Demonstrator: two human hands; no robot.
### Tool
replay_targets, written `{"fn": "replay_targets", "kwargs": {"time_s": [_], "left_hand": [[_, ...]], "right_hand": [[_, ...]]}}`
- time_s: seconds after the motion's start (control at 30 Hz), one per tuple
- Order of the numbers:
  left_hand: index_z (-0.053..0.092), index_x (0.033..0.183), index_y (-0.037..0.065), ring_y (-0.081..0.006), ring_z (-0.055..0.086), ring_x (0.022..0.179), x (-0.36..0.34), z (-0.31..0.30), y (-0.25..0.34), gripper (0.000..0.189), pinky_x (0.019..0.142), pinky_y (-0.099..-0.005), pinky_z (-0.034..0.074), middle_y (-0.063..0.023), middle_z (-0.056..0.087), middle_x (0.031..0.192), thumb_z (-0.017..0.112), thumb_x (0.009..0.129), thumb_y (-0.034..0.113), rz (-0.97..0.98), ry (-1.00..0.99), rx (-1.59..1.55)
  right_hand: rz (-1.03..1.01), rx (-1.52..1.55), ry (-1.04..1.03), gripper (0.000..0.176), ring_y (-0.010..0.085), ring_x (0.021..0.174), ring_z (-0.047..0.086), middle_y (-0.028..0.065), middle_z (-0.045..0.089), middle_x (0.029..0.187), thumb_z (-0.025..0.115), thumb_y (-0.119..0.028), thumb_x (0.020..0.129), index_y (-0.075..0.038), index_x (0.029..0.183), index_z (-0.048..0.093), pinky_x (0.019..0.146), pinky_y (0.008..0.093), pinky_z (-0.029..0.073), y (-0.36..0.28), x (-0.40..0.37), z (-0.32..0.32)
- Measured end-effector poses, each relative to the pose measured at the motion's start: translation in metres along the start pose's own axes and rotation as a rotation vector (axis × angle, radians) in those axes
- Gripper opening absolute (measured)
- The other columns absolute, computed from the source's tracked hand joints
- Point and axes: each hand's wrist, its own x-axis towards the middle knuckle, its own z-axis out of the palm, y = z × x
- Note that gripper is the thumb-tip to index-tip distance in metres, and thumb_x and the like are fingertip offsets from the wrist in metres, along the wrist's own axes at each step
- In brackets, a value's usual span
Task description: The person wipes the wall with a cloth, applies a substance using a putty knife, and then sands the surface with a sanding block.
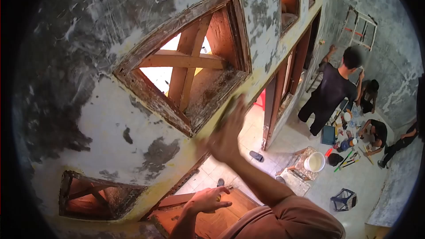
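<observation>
My right hand [225, 139] reaches up to the wall [133, 144], just below the lower corner of a wooden-framed opening [190, 57]. It is smeared by motion. Its palm presses a dark flat pad [229, 111] against the yellowish band of the wall; most of the pad is hidden beneath the hand. Lower down, my left hand [209, 200] hovers in front of an orange-brown wooden panel [203, 221], fingers apart and slightly bent. I see no thing held in it. Crossed wooden slats fill the opening, and its frame is worn and flaking.
A smaller crossed opening [95, 197] is at lower left. Below stand a spattered stool [299, 161] with a white bucket [314, 162] and a dark stool [344, 200]. Tools lie around a blue tray [328, 135]. A standing person [332, 88] and several others are near a ladder [361, 28].
</observation>
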Motion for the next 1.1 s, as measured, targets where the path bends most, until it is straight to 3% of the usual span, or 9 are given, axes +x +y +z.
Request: {"fn": "replay_targets", "kwargs": {"time_s": [0.1,0.13,0.37,0.57,0.67,0.73,0.77,0.9,1.1], "left_hand": [[0.057,0.119,0.013,-0.028,0.069,0.079,0.0,0.011,-0.006,0.059,0.074,-0.0376,0.052,-0.0177,0.069,0.093,0.068,0.08,0.055,0.111,0.07,0.034],[0.055,0.124,0.015,-0.0315,0.064,0.102,-0.004,0.001,0.006,0.06,0.087,-0.0392,0.049,-0.0181,0.066,0.108,0.063,0.082,0.057,-0.034,-0.065,-0.001],[0.056,0.122,0.014,-0.0319,0.065,0.098,-0.001,0.002,0.002,0.06,0.083,-0.0393,0.05,-0.018,0.068,0.101,0.066,0.08,0.056,0.026,-0.014,0.049],[0.057,0.12,0.014,-0.0296,0.068,0.09,0.0,0.009,-0.01,0.059,0.08,-0.0383,0.05,-0.0173,0.069,0.093,0.067,0.08,0.056,0.021,0.027,0.019],[0.057,0.119,0.011,-0.0249,0.069,0.067,-0.002,0.005,0.0,0.059,0.074,-0.0372,0.051,-0.0132,0.068,0.078,0.067,0.081,0.054,0.092,0.042,0.016],[0.055,0.121,0.013,-0.0279,0.068,0.081,-0.005,-0.003,0.008,0.06,0.078,-0.038,0.05,-0.0163,0.067,0.094,0.065,0.081,0.056,0.018,-0.042,-0.007],[0.054,0.124,0.016,-0.0309,0.067,0.095,-0.006,-0.004,0.01,0.061,0.082,-0.0387,0.05,-0.0195,0.066,0.111,0.063,0.082,0.058,-0.054,-0.107,-0.04],[0.058,0.12,0.016,-0.0301,0.067,0.092,0.0,0.01,-0.011,0.06,0.081,-0.0383,0.05,-0.0155,0.068,0.098,0.066,0.078,0.059,0.026,0.044,0.023],[0.057,0.122,0.015,-0.0314,0.066,0.095,0.0,0.01,-0.009,0.062,0.082,-0.04,0.049,-0.0168,0.069,0.1,0.066,0.079,0.059,0.105,0.051,0.001]], "right_hand": [[-0.013,-0.14,-0.106,0.126,0.0485,0.143,-0.004,0.0277,-0.008,0.155,0.062,-0.071,0.069,0.001,0.15,-0.002,0.111,0.0625,0.002,0.006,0.005,-0.005],[0.02,-0.094,0.014,0.123,0.0462,0.143,-0.005,0.0252,-0.008,0.156,0.062,-0.069,0.069,-0.004,0.151,-0.002,0.112,0.0613,0.003,0.022,0.035,-0.009],[0.002,0.077,-0.086,0.127,0.0482,0.142,-0.007,0.029,-0.008,0.155,0.066,-0.063,0.069,0.006,0.147,-0.008,0.11,0.064,-0.002,-0.009,-0.013,-0.003],[0.125,-0.038,0.165,0.108,0.0446,0.144,0.0,0.0267,-0.001,0.156,0.066,-0.037,0.076,0.005,0.148,-0.002,0.116,0.0499,0.004,0.044,0.067,-0.011],[-0.025,0.034,0.0,0.123,0.0469,0.143,-0.002,0.0328,-0.005,0.153,0.064,-0.061,0.073,0.013,0.145,-0.004,0.113,0.0589,0.001,0.003,-0.007,0.001],[0.002,-0.064,-0.137,0.127,0.0464,0.143,-0.004,0.0309,-0.008,0.154,0.053,-0.076,0.074,0.01,0.145,-0.008,0.11,0.0645,-0.002,0.002,-0.008,-0.007],[-0.012,-0.053,-0.016,0.12,0.0463,0.143,-0.002,0.028,-0.006,0.155,0.059,-0.067,0.077,0.006,0.148,-0.004,0.112,0.0612,0.0,0.015,0.021,-0.011],[0.217,-0.03,0.204,0.117,0.0467,0.143,0.002,0.0253,-0.002,0.156,0.073,-0.039,0.071,0.003,0.149,-0.003,0.115,0.0541,0.005,0.056,0.078,-0.009],[-0.047,-0.061,-0.263,0.119,0.05,0.142,-0.005,0.0333,-0.004,0.153,0.066,-0.058,0.076,0.006,0.148,-0.004,0.109,0.0636,-0.003,-0.032,-0.04,0.003]]}}
